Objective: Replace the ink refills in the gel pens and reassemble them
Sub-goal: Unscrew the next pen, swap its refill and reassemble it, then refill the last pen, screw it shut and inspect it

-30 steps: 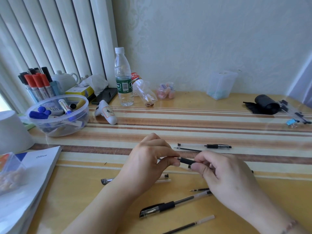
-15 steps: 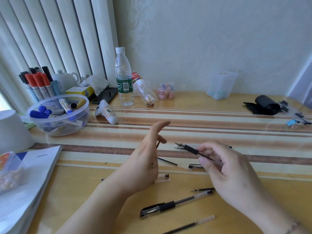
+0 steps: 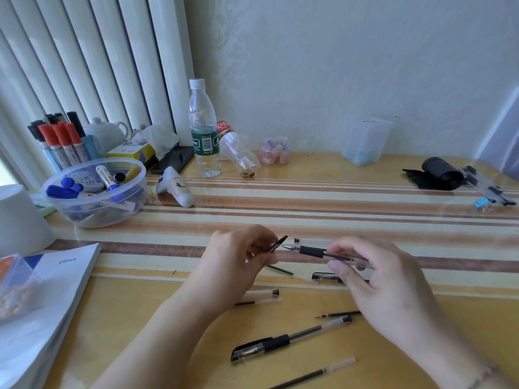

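Note:
My right hand [image 3: 373, 279] grips a clear gel pen with a black grip [image 3: 311, 251], its metal tip pointing left. My left hand [image 3: 238, 256] pinches a small black pen cap [image 3: 279, 242], its open end just in front of the pen's tip. On the table below lie a capped black gel pen [image 3: 283, 342], a loose refill [image 3: 317, 373] near the front edge, another refill [image 3: 338, 315], a clear barrel [image 3: 259, 293] and a black cap [image 3: 325, 276]. A clear pen [image 3: 311, 240] lies behind my hands.
A clear bowl of markers [image 3: 95, 192] and a marker cup [image 3: 60, 147] stand at the left, with a water bottle [image 3: 203, 130] behind. A booklet [image 3: 45, 304] lies at the near left. A black roll [image 3: 438, 174] and clear pens [image 3: 488, 189] sit far right.
My left hand, open half a second ago, now pinches the cap. The pen in my right hand has swung level, tip toward the cap; the two hands have drawn closer.

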